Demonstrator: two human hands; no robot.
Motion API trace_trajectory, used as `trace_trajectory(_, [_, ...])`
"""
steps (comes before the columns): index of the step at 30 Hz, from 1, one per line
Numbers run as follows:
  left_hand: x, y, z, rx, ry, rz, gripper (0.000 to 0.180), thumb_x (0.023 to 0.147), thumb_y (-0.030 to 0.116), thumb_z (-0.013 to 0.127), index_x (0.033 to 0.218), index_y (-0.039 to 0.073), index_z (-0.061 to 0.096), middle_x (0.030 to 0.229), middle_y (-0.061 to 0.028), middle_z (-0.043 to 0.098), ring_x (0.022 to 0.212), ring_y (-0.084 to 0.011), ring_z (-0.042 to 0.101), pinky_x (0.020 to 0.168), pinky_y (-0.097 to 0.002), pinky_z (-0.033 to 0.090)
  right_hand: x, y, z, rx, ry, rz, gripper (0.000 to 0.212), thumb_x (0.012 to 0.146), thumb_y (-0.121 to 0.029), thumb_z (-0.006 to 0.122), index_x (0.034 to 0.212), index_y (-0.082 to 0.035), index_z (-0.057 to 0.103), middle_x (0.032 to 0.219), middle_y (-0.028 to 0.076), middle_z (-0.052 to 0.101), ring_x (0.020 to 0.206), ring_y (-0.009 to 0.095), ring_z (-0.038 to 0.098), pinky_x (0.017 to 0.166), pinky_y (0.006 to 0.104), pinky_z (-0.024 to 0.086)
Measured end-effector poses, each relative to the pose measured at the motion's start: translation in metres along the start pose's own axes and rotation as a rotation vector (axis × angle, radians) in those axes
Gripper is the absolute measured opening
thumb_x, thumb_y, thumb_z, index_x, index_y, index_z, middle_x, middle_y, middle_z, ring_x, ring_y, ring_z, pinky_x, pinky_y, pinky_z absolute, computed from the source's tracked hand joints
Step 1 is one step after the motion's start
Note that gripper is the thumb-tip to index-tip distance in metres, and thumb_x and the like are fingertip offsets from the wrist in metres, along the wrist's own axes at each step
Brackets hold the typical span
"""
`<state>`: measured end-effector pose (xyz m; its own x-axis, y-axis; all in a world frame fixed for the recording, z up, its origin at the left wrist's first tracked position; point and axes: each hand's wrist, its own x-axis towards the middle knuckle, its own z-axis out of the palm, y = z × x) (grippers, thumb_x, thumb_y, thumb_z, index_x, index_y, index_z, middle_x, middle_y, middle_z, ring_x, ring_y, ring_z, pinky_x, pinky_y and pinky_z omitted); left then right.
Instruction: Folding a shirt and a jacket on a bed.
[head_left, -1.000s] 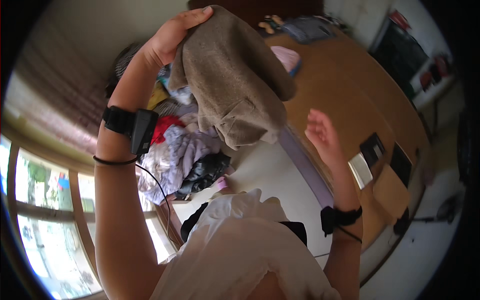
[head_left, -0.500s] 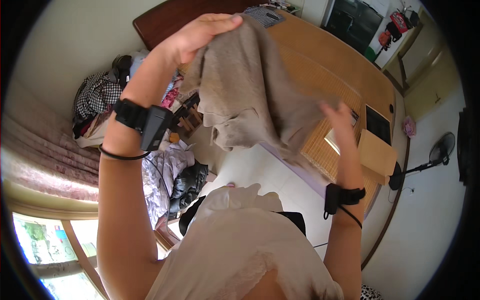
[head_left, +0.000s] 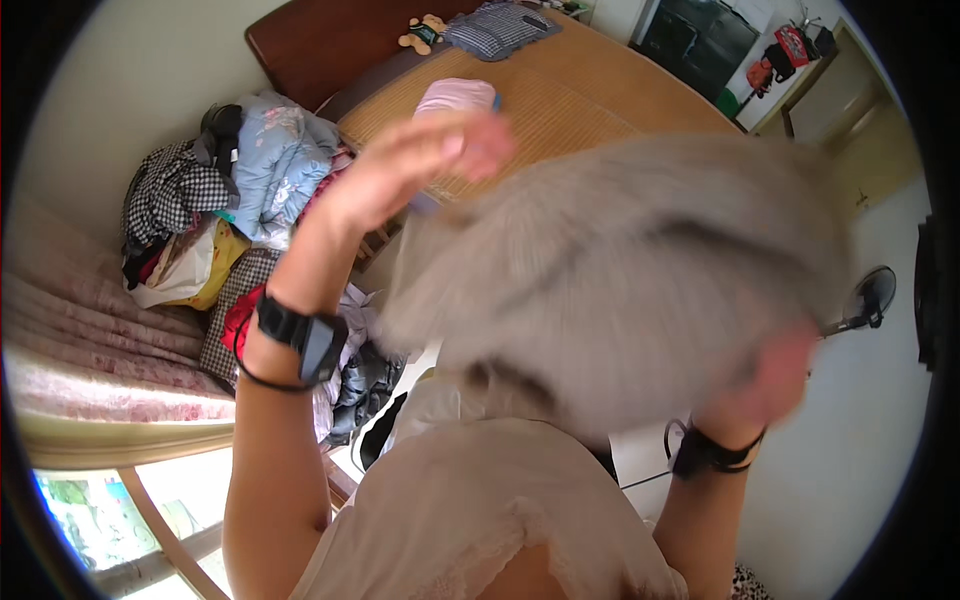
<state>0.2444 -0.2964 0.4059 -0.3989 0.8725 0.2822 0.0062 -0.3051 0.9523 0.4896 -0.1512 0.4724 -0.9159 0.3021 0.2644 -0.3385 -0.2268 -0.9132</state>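
A large grey-brown piece of soft fabric, perhaps a garment, billows in the air in front of my chest, smeared by motion. On its lower right side my right hand is closed on the fabric, with the fingers blurred. Above the fabric's left part is my left hand, its fingers stretched out and no cloth visible in them. Black devices with straps sit on both wrists. The fabric hides much of the bed's near part.
Ahead is a bed with a woven mat, holding a folded pink cloth, a plaid pillow and a teddy bear. Clothes and a blue quilt are heaped at left. A black fan stands at right.
The fabric has swung right and spread out wide, away from my left hand, which has let go of it. My right hand has moved right and down. More of the bed's far end shows.
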Motion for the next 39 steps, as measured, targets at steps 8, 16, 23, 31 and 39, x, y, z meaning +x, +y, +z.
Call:
trace_trajectory(8, [-0.127, -0.143, 0.0, 0.047, -0.295, -0.744, 0.04, 0.082, 0.011, 0.057, 0.12, 0.004, 0.046, 0.119, -0.0082, 0.05, 0.106, -0.0167, 0.048, 0.092, -0.0302, 0.037, -0.07, 0.001, 0.008, -0.214, -0.111, -0.074, 0.048, 0.084, -0.025, 0.049, 0.12, 0.005, 0.04, 0.112, 0.014, 0.051, 0.099, 0.021, 0.052, 0.087, 0.0322, 0.041])
trace_trajectory(16, [-0.154, -0.149, 0.018, -0.015, -0.346, -0.71, 0.048, 0.082, 0.028, 0.052, 0.123, 0.006, 0.043, 0.123, -0.0076, 0.046, 0.11, -0.0189, 0.046, 0.094, -0.0341, 0.035, -0.066, 0.0, 0.017, -0.269, -0.066, -0.063, 0.046, 0.087, -0.029, 0.042, 0.119, 0.005, 0.039, 0.113, 0.014, 0.05, 0.101, 0.021, 0.05, 0.086, 0.0332, 0.042])
trace_trajectory(23, [-0.119, -0.147, 0.016, -0.234, -0.256, -0.38, 0.056, 0.082, 0.042, 0.048, 0.126, 0.009, 0.04, 0.127, -0.0071, 0.043, 0.113, -0.0208, 0.044, 0.096, -0.0375, 0.033, -0.042, 0.017, -0.012, -0.28, 0.213, -0.014, 0.047, 0.091, -0.032, 0.035, 0.119, 0.004, 0.038, 0.113, 0.015, 0.049, 0.102, 0.022, 0.049, 0.085, 0.034, 0.043])
trace_trajectory(31, [-0.048, -0.114, -0.007, -1.191, 0.084, -0.315, 0.081, 0.075, 0.068, 0.036, 0.133, 0.012, 0.03, 0.135, -0.0095, 0.033, 0.12, -0.0281, 0.036, 0.099, -0.047, 0.028, 0.044, 0.021, -0.04, 0.207, 0.396, -0.08, 0.047, 0.086, -0.027, 0.052, 0.123, -0.002, 0.039, 0.12, 0.006, 0.047, 0.109, 0.019, 0.045, 0.091, 0.0327, 0.036])
trace_trajectory(39, [-0.008, -0.099, -0.012, -0.974, 0.004, -0.505, 0.048, 0.083, 0.034, 0.054, 0.118, 0.004, 0.046, 0.115, -0.011, 0.053, 0.103, -0.0239, 0.051, 0.091, -0.0374, 0.039, -0.024, 0.045, -0.107, 0.026, 0.292, 0.179, 0.05, 0.079, -0.023, 0.06, 0.12, -0.001, 0.042, 0.119, 0.009, 0.049, 0.11, 0.023, 0.046, 0.093, 0.0381, 0.034])
